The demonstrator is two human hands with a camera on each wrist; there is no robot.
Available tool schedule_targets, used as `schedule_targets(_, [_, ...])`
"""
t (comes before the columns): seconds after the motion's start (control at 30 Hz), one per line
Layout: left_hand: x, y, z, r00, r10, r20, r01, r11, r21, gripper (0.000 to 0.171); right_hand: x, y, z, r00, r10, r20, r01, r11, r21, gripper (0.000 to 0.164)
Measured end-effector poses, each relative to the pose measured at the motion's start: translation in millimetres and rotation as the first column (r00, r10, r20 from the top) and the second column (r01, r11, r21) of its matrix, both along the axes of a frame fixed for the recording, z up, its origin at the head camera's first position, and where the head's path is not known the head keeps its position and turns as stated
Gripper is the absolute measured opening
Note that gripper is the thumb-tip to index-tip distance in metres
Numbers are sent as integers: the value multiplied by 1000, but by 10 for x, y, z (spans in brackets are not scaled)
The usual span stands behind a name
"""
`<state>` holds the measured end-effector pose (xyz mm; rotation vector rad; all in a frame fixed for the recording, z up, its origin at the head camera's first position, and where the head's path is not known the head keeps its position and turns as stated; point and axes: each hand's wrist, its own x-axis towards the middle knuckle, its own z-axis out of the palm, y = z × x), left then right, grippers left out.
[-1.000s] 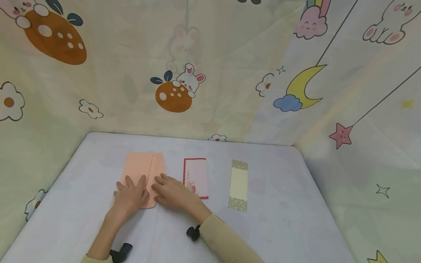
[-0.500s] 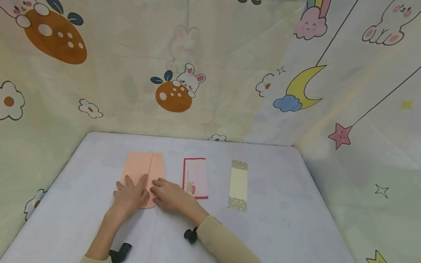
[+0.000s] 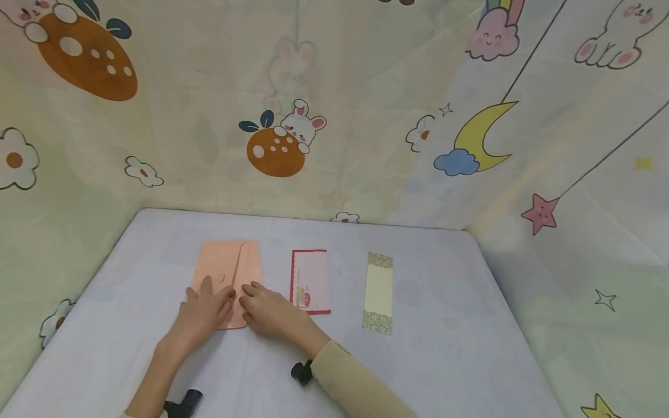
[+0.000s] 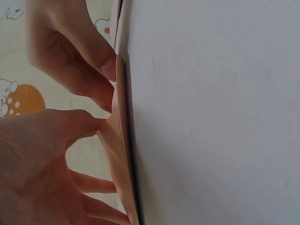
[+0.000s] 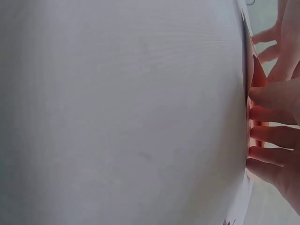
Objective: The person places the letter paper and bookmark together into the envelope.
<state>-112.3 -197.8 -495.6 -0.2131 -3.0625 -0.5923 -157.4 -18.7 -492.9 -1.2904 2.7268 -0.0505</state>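
Observation:
A peach envelope (image 3: pixel 215 258) lies on the white table under both hands, its side flap (image 3: pixel 251 261) toward the right. In the head view my left hand (image 3: pixel 201 313) is over its lower left, thumb and index finger pinching paper near the flap's seam while the other fingers rest on it. The left wrist view shows the envelope (image 4: pixel 123 150) bowed up off the table at my left thumb. My right hand (image 3: pixel 269 307) rests spread fingertips along the flap. From the right wrist view, a fold of the envelope (image 5: pixel 258 70) stands raised by the fingers.
A pink card with a red border (image 3: pixel 313 278) lies right of the envelope. Farther right is a cream strip with patterned ends (image 3: pixel 378 290). Printed cloth (image 3: pixel 366 145) hangs behind the table's far edge. Dark wrist cameras (image 3: pixel 184 403) sit under the forearms.
My left wrist has lowered and shifted left, and its index finger has drawn back from straight along the seam to a bend near the thumb. My right hand has slid slightly left.

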Motion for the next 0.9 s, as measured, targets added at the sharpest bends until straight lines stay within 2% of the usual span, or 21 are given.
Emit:
schedule_targets(0.13, [7,-43,6,999,-24,45,22,999,32,25,6,0,1,1000,-10,7,10,1000,-8,32])
schedule_targets(0.23, [-6,-88,24,995,-49,83,45,998,45,37,6,0,-2,1000,-7,2,7,1000,-13,32])
schedule_targets(0.47, [-38,-182,112,980,-105,171,90,991,95,54,-5,-11,-22,1000,0,29,1,1000,-22,32])
schedule_targets(0.77, [-73,-207,103,980,-123,156,108,989,102,52,-5,-9,-17,999,-20,25,21,999,-31,33])
schedule_targets(0.9, [-84,-187,111,978,-111,174,96,991,93,51,-10,-1,-29,999,-26,28,28,997,-66,35])
